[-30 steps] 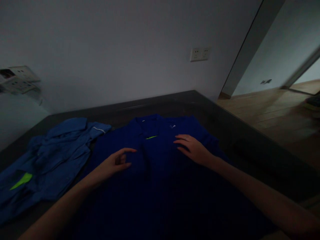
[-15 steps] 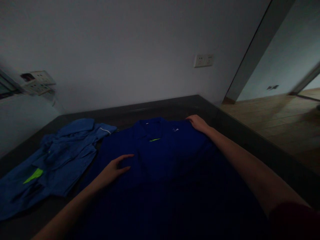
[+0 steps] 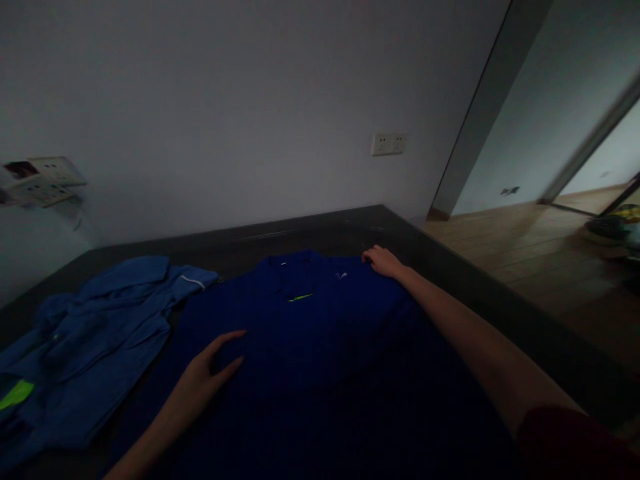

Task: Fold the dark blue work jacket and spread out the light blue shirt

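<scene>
Dark-blue polo shirt lies spread front-up on the dark table, frame centre. Left hand rests open and flat at lower left, apparently steadying the cloth. Right hand sits on the upper-right shoulder, and I cannot tell whether it grips.

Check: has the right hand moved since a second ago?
Yes. The right hand went away from the person: from nearer than the white logo on the polo shirt to its far shoulder edge.
</scene>
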The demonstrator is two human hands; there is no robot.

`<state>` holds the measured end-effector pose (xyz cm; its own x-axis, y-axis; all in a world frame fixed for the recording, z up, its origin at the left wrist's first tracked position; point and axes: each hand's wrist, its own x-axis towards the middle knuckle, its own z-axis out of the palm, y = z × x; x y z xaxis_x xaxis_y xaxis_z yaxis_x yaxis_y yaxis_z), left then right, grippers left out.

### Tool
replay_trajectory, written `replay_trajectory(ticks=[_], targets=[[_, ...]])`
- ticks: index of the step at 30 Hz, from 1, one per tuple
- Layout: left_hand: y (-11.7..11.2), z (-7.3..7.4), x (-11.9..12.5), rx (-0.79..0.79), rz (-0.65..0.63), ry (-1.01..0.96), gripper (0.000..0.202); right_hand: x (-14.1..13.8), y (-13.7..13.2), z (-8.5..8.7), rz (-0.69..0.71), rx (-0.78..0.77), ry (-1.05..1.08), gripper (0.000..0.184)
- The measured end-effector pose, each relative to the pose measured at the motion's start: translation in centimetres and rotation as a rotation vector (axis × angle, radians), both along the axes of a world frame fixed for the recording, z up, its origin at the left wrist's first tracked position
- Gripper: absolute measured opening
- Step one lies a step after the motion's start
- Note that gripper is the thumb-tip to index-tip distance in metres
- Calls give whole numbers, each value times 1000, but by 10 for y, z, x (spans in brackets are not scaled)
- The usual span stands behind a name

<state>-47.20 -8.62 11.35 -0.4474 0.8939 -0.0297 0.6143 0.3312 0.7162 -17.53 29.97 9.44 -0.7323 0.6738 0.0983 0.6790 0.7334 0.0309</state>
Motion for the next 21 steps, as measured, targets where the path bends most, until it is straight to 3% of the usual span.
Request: replay_trajectory(ticks=[5, 13, 16, 21], targets=[[-1, 2, -9, 12, -56, -64, 61, -2, 2, 5, -49, 14, -31, 30], [-21, 32, -29, 65, 72, 25, 67, -8, 18, 8, -91, -34, -27, 31], [-24, 25, -41, 28, 61, -21, 67, -10, 23, 2, -65, -78, -20, 35], [-24, -5, -56, -21, 32, -59, 65, -12, 21, -11, -59, -68, 11, 34]])
